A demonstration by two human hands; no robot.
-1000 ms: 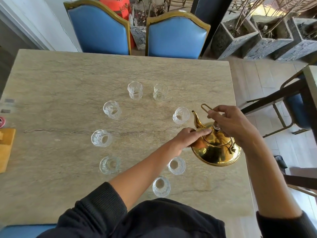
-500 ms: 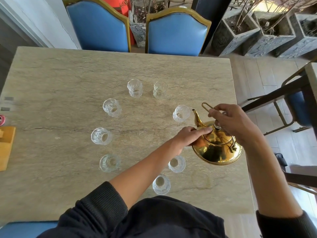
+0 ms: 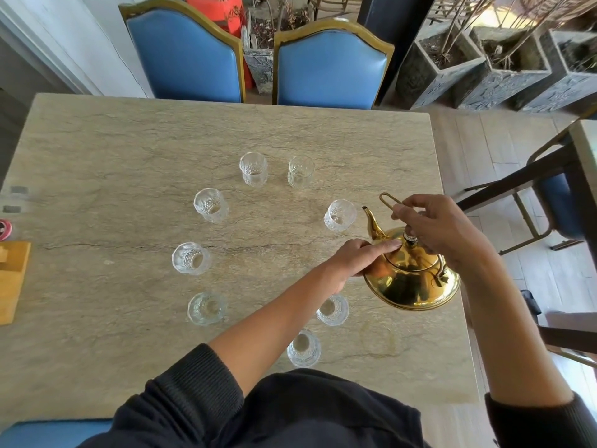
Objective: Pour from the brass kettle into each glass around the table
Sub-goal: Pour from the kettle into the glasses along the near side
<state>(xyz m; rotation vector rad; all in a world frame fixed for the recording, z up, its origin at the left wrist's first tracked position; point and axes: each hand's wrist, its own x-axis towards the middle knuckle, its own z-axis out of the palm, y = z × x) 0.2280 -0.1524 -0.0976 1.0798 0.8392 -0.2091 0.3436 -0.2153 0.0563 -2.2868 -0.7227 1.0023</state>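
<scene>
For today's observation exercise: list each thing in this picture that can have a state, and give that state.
brass kettle: lifted, tilted, spout toward the nearest glass
kettle lid: on, pressed by left hand
right hand: grips the handle
eight glasses: all upright; fill unclear

Two blue upholstered chairs (image 3: pixel 190 56) (image 3: pixel 329 64) with gilt wooden frames stood side by side at the far edge. Between and behind them sat a grey stone planter (image 3: pixel 258 67), an orange object (image 3: pixel 223 9) behind it. Square dark stone planters (image 3: pixel 445 76) holding bare stems lined the far right. A wooden block (image 3: pixel 11 279) lay at the left edge. A dark metal chair frame (image 3: pixel 529 195) stood right, on plank flooring (image 3: pixel 484 147).
</scene>
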